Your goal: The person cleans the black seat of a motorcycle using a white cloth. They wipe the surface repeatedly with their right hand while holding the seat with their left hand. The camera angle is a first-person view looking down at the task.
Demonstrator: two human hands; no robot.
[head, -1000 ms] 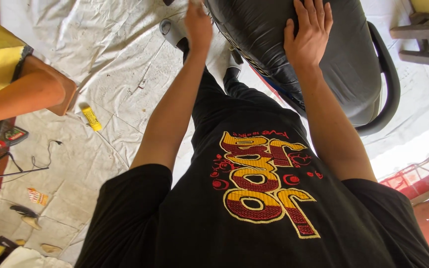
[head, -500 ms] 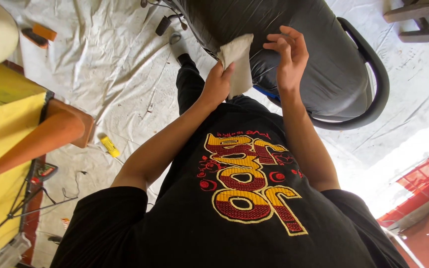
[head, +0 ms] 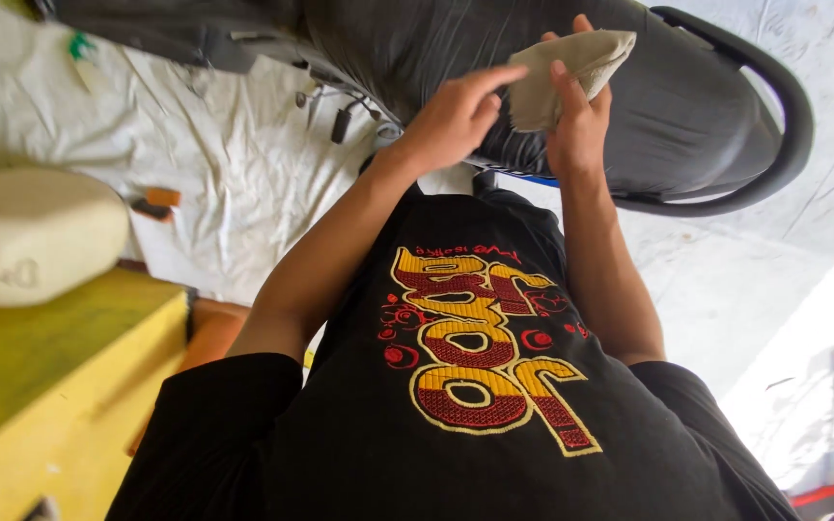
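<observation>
A single pale plastic jug [head: 36, 236] lies on its side on the yellow painted worktop [head: 41, 386], well left of the fingers; what is in it cannot be told. Beyond it, one small orange-and-black tool [head: 158, 204] rests on the crumpled white drop sheet [head: 234, 164] covering the floor. The left hand [head: 456, 118] has its fingers stretched out and together, their tips touching the edge of one folded beige cloth [head: 562, 72]. The right hand [head: 579, 121] has its fingers clamped on that cloth, holding it just above the one dark grey upholstered chair seat [head: 649, 125]. A black curved armrest [head: 774, 135] loops right of the fingers. Bright daylight falls across the pale floor at far right.
</observation>
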